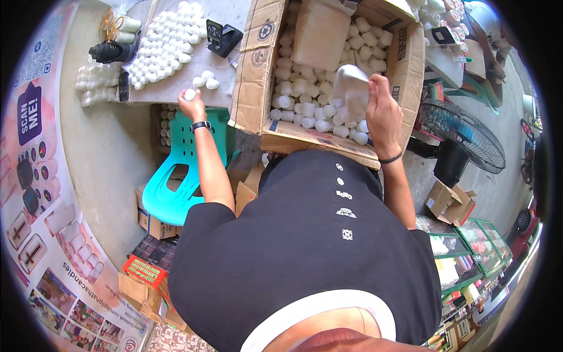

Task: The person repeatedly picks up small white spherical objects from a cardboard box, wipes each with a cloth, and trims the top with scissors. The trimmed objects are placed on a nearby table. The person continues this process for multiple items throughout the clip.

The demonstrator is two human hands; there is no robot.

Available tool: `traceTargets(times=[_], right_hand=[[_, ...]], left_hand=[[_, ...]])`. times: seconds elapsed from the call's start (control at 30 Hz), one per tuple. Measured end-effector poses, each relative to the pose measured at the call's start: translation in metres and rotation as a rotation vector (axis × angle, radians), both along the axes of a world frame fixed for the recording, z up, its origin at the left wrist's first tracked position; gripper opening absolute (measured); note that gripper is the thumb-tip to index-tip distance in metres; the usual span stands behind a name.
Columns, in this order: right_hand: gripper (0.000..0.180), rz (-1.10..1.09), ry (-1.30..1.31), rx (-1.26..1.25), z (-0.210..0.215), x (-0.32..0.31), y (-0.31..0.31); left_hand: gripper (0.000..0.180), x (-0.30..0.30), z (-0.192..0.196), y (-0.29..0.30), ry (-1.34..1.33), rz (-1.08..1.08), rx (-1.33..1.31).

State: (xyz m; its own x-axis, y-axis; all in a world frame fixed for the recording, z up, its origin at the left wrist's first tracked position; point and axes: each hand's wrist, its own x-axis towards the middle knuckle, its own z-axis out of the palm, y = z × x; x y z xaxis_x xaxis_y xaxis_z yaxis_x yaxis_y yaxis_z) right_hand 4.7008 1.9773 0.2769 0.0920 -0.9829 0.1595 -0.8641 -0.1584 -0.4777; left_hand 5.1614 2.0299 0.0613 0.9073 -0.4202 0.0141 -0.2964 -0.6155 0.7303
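My left hand (pixel 193 108) has its fingers closed round a short white candle (pixel 189 94) at the front edge of the table. Just beyond it lie a few loose candles (pixel 207 75), and farther back a large cluster of white candles (pixel 167 44) covers the tabletop. My right hand (pixel 385 117) is closed on a whitish cloth (pixel 350 88), which hangs over the open cardboard box (pixel 249 79) in front of me. Many white candles (pixel 308 94) fill that box, and a pale block-shaped package (pixel 318 35) rests on top of them.
A turquoise plastic chair (pixel 164 190) stands below the table. On the table is a black stand (pixel 221 38). To the right are a black fan (pixel 463 138), a small open carton (pixel 448 202) and green-framed glass cases (pixel 469 246). Another person (pixel 489 29) is at the far right.
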Motion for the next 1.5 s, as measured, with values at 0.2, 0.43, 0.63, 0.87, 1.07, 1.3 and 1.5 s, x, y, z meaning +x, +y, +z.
traceTargets(times=[0.2, 0.43, 0.63, 0.87, 1.07, 1.3, 1.5], right_hand=[[0.024, -0.150, -0.450, -0.001, -0.026, -0.002, -0.010], [0.018, 0.069, -0.950, 0.413, -0.012, -0.022, -0.009], [0.033, -0.092, -2.007, 0.553, -0.018, -0.075, 0.013], [0.036, -0.283, -1.884, 1.041, -0.048, -0.025, 0.035], [0.045, -0.079, -1.804, 0.782, -0.051, -0.033, 0.024], [0.064, 0.221, -1.715, 0.708, -0.080, -0.066, 0.035], [0.063, 0.148, -1.540, 0.549, -0.081, -0.070, 0.040]], left_hand=[[0.053, -0.006, -0.068, 0.012, -0.136, -0.156, 0.184], [0.088, 0.010, -0.086, 0.006, -0.142, -0.142, 0.257], [0.067, -0.019, 0.015, -0.025, -0.427, -0.270, 0.245], [0.024, -0.202, 0.225, -0.077, -0.130, -1.046, -0.059], [0.019, -0.263, 0.158, -0.117, -0.313, -1.498, 0.703], [0.026, -0.280, 0.070, -0.115, -0.226, -1.263, 1.179], [0.037, -0.274, 0.035, -0.111, -0.205, -1.142, 1.298]])
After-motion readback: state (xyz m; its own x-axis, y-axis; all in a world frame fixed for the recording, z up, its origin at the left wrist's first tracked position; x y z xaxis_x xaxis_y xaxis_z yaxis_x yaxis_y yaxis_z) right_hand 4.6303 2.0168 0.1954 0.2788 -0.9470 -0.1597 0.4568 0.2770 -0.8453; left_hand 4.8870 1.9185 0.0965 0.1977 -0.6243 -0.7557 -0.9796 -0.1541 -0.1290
